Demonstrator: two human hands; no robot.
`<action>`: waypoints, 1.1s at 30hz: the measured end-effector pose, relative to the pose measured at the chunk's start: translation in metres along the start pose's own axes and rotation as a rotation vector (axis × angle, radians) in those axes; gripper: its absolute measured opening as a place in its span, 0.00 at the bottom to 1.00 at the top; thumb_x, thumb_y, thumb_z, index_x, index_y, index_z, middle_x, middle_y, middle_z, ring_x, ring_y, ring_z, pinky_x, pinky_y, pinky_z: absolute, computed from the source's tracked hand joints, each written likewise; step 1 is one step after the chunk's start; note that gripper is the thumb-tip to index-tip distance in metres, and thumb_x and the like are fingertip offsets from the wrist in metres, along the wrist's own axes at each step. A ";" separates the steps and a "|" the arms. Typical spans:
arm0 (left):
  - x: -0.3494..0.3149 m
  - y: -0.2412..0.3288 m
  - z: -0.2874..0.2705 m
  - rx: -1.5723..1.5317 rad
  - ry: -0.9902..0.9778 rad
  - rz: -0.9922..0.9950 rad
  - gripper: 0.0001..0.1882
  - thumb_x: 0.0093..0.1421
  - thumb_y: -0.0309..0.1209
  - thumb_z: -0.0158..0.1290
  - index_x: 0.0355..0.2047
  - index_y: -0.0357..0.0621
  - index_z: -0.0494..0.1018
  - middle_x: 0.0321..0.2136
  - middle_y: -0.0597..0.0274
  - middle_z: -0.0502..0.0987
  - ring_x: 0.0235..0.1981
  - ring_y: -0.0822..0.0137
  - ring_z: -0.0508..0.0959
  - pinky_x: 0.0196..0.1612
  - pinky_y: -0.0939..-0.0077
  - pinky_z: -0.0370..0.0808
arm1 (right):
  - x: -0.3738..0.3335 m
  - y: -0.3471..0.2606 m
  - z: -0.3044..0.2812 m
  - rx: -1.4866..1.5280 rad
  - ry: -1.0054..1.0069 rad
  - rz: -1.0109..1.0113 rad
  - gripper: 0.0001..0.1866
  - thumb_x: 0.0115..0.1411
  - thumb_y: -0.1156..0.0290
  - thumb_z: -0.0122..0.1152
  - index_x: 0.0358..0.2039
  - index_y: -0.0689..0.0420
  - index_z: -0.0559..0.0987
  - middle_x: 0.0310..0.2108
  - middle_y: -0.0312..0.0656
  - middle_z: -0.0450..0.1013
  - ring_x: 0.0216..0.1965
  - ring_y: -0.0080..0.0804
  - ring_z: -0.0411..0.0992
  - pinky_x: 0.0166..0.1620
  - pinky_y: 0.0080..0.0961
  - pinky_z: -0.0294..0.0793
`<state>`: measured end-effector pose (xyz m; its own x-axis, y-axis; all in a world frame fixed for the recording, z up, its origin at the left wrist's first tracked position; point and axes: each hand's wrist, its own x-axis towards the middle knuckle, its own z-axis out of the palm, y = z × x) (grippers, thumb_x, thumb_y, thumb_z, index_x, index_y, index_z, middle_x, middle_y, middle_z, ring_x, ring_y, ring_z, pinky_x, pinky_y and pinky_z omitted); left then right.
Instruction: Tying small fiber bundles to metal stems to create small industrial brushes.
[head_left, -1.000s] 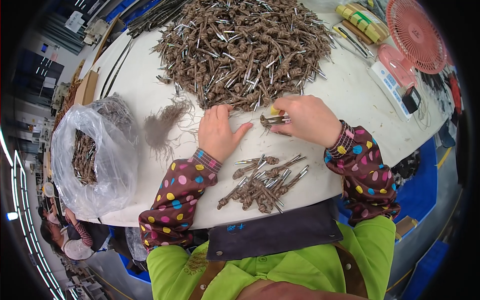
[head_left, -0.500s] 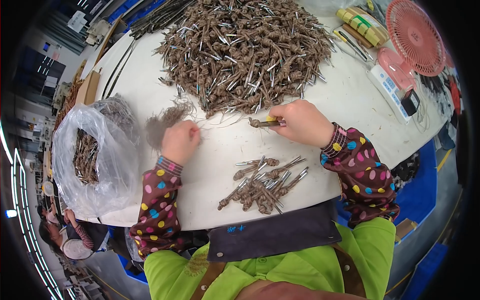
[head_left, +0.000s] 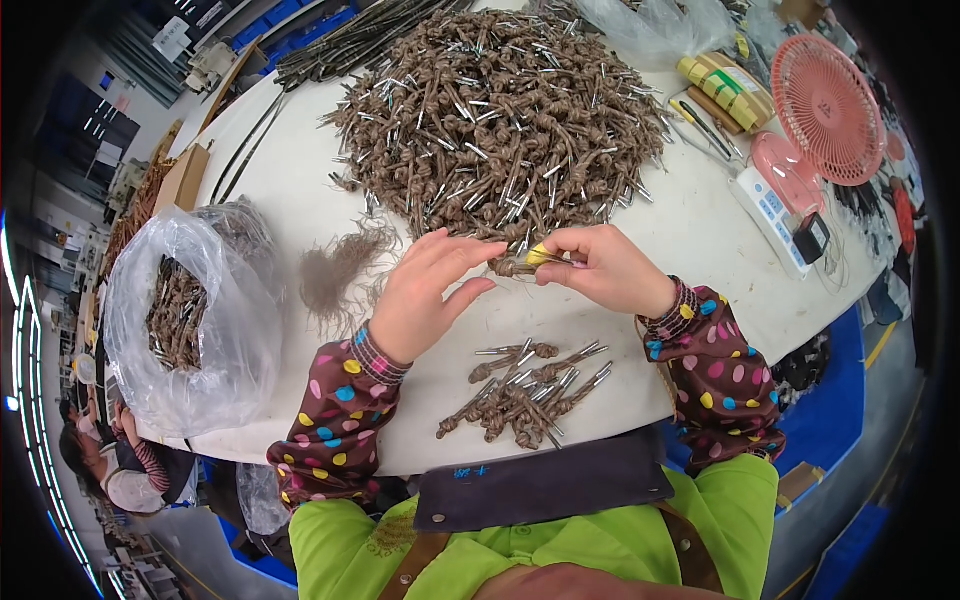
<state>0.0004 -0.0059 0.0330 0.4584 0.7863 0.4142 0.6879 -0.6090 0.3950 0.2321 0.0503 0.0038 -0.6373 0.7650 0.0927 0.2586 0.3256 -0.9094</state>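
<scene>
My right hand (head_left: 602, 268) pinches one brown fibre-wrapped metal pin (head_left: 522, 264) with a small yellow tool at its tip, held just above the white table (head_left: 700, 230). My left hand (head_left: 425, 295) is open beside it, fingertips touching the pin's brown end. A large heap of the same knotted pins (head_left: 500, 110) lies right behind both hands. A small pile of pins (head_left: 525, 395) lies in front of me near the table edge. A tuft of loose brown fibre (head_left: 335, 270) sits left of my left hand.
A clear plastic bag (head_left: 185, 325) holding more pins stands at the table's left edge. A pink fan (head_left: 825, 95), a white scale (head_left: 770, 205) and green-yellow rolls (head_left: 725, 85) are at the right. Cardboard box (head_left: 180, 180) at far left.
My left hand went out to the fibre tuft on the left, then came back to the pin in my right hand. The right hand stayed nearly in place.
</scene>
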 end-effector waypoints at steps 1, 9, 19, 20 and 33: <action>0.000 0.001 0.003 -0.001 0.002 0.004 0.19 0.51 0.24 0.59 0.45 0.45 0.74 0.39 0.58 0.77 0.41 0.59 0.76 0.54 0.62 0.68 | 0.000 0.000 0.000 -0.003 0.003 0.000 0.08 0.53 0.69 0.63 0.31 0.59 0.78 0.21 0.40 0.74 0.19 0.26 0.67 0.26 0.23 0.66; -0.002 0.000 0.016 0.104 0.353 0.047 0.07 0.51 0.20 0.58 0.32 0.42 0.78 0.29 0.62 0.80 0.29 0.64 0.80 0.47 0.62 0.76 | 0.002 -0.001 0.008 0.341 -0.038 0.072 0.10 0.60 0.68 0.58 0.34 0.63 0.77 0.26 0.31 0.75 0.23 0.13 0.63 0.28 0.14 0.63; -0.011 0.002 0.025 -0.485 0.338 -0.282 0.06 0.56 0.19 0.53 0.34 0.38 0.72 0.30 0.58 0.79 0.32 0.64 0.81 0.38 0.76 0.76 | 0.001 0.001 0.016 0.455 -0.215 0.240 0.14 0.60 0.64 0.58 0.40 0.61 0.76 0.29 0.29 0.74 0.26 0.12 0.65 0.26 0.15 0.64; -0.011 0.002 0.025 -0.455 0.337 -0.282 0.05 0.55 0.20 0.53 0.34 0.38 0.72 0.30 0.58 0.79 0.32 0.63 0.81 0.37 0.76 0.76 | 0.002 0.005 0.021 0.332 -0.027 0.077 0.15 0.60 0.63 0.58 0.41 0.61 0.75 0.31 0.31 0.74 0.25 0.16 0.68 0.26 0.18 0.65; -0.006 0.008 0.027 -0.154 0.265 -0.149 0.06 0.51 0.19 0.55 0.30 0.38 0.71 0.24 0.58 0.72 0.26 0.62 0.75 0.30 0.73 0.71 | -0.007 -0.020 0.030 -0.835 0.397 -0.409 0.13 0.53 0.59 0.61 0.28 0.53 0.70 0.24 0.35 0.64 0.21 0.30 0.70 0.22 0.26 0.67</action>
<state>0.0186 -0.0127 0.0119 0.1830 0.8258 0.5334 0.6339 -0.5138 0.5780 0.2098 0.0217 0.0092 -0.5422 0.5880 0.6003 0.5972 0.7722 -0.2170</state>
